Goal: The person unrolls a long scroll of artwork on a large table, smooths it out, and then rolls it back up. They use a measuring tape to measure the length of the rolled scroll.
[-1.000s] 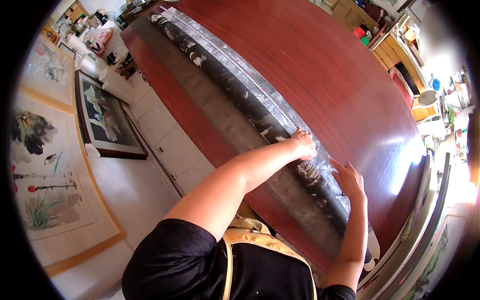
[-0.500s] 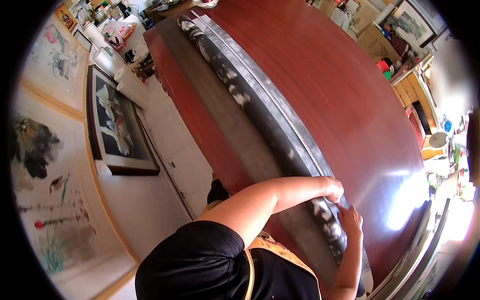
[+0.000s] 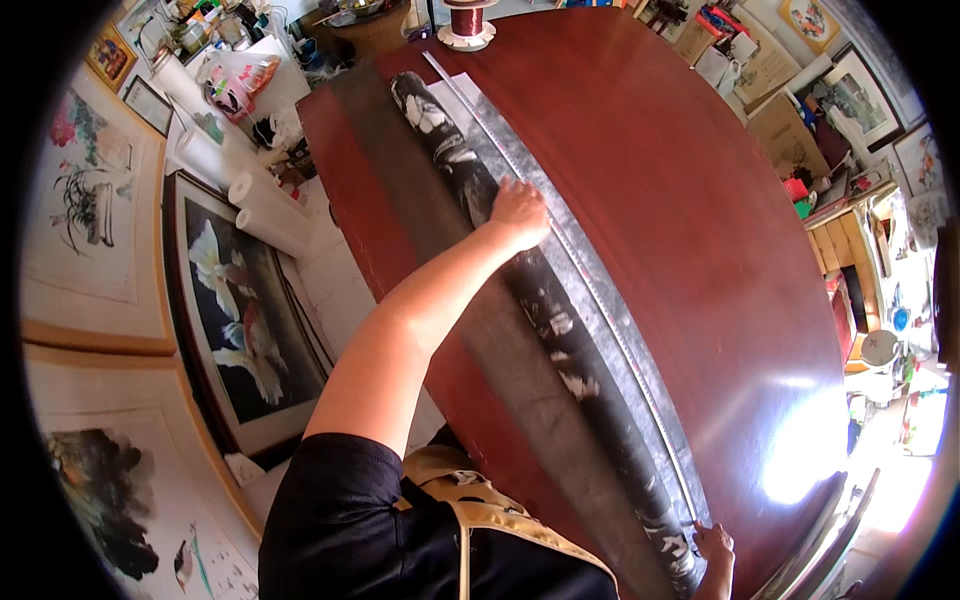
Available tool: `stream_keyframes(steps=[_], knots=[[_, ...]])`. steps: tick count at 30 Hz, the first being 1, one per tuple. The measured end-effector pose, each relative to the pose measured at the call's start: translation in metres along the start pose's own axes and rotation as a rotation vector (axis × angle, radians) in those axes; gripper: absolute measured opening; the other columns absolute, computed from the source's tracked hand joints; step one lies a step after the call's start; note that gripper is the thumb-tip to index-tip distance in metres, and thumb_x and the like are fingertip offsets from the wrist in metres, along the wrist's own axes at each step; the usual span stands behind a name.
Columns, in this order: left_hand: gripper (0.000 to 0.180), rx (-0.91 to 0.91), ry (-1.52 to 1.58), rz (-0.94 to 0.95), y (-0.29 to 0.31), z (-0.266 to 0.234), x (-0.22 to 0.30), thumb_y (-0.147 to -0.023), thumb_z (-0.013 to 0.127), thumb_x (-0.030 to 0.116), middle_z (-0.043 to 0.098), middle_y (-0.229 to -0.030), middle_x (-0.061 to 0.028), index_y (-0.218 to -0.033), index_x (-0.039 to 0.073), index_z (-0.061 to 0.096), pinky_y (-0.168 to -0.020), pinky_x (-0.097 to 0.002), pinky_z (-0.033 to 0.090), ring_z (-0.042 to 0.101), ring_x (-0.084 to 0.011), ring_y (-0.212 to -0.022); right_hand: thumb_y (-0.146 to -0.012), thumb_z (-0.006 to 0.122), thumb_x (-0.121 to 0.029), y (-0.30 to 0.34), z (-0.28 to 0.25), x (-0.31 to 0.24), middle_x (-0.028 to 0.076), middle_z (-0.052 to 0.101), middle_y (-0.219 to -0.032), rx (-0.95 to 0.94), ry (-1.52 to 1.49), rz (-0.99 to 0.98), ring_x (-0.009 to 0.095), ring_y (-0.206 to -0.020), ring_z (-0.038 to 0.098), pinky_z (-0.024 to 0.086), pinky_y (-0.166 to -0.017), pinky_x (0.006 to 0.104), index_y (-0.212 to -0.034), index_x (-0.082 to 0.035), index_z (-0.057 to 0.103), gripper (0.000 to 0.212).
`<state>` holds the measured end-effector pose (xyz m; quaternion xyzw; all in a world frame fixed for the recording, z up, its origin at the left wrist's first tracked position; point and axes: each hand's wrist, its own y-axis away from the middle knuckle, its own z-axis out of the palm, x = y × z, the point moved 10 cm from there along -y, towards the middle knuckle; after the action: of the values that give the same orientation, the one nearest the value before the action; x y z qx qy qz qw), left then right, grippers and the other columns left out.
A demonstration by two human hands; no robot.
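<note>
A long thin ruler (image 3: 612, 322) lies along a grey mottled sheet (image 3: 590, 265), beside the long dark roll (image 3: 553, 330) with white patches, which looks like a rolled-up painting. My left hand (image 3: 520, 212) reaches across the roll toward its far part, its fingers closed at the ruler and partly hidden. At the ruler's near end, low on the right, my right hand (image 3: 714, 543) pinches it with bent fingers. Left of the roll, a dark grey-brown flat strip (image 3: 500, 340) runs along the table.
The reddish-brown table (image 3: 690, 200) fills the middle. A spool of copper-coloured wire (image 3: 467, 22) stands at its far edge. Framed paintings (image 3: 250, 330) and white paper rolls (image 3: 262, 200) line the left side. Cardboard boxes (image 3: 785, 135) and clutter are beyond the right edge.
My left hand has moved from beside the right hand to far up the roll. My right hand has moved nearer, to the ruler's near end. The view has shifted, and more grey sheet shows between roll and ruler.
</note>
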<state>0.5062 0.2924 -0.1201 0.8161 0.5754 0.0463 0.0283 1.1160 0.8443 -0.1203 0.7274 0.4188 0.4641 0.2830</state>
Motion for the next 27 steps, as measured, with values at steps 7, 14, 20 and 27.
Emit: stream_keyframes(steps=[7,14,20,27], knots=[[0.066,-0.115,-0.011,-0.004,-0.047,0.018,-0.036,-0.101,0.037,0.047,0.044,-0.151,-0.0181,-0.143,-0.003,0.046,-0.121,-0.0558,0.010,0.034,-0.0317,-0.144,-0.096,0.049,-0.046,-0.003,0.017,0.004,0.022,0.055,-0.132,-0.016,-0.058,0.039,0.035,-0.119,0.059,0.049,-0.098,0.0466,-0.145,-0.036,0.048,0.050],[0.062,-0.302,-0.021,0.004,-0.045,0.011,-0.037,-0.100,0.037,0.048,0.050,-0.146,-0.0169,-0.133,-0.001,0.059,-0.121,-0.0573,0.008,0.039,-0.0298,-0.142,-0.095,0.051,-0.045,0.041,-0.031,-0.038,0.020,0.058,-0.128,0.106,-0.013,0.055,0.034,-0.119,0.059,0.049,-0.098,0.0464,-0.142,-0.036,0.051,0.048],[0.057,-0.334,-0.028,-0.041,-0.049,0.009,-0.040,-0.099,0.039,0.048,0.058,-0.138,-0.0154,-0.124,0.005,0.067,-0.120,-0.0595,0.007,0.050,-0.0300,-0.133,-0.092,0.055,-0.044,0.002,-0.003,0.000,0.020,0.060,-0.121,0.144,-0.140,0.045,0.034,-0.113,0.062,0.051,-0.095,0.0466,-0.137,-0.036,0.057,0.046],[0.050,-0.246,0.034,0.035,-0.058,0.000,-0.052,-0.095,0.043,0.044,0.065,-0.128,-0.0143,-0.115,0.009,0.072,-0.118,-0.0625,0.008,0.051,-0.0318,-0.132,-0.087,0.069,-0.029,0.031,-0.122,-0.097,0.017,0.061,-0.109,0.541,-0.156,-0.074,0.035,-0.101,0.064,0.052,-0.087,0.0476,-0.135,-0.030,0.058,0.050]])
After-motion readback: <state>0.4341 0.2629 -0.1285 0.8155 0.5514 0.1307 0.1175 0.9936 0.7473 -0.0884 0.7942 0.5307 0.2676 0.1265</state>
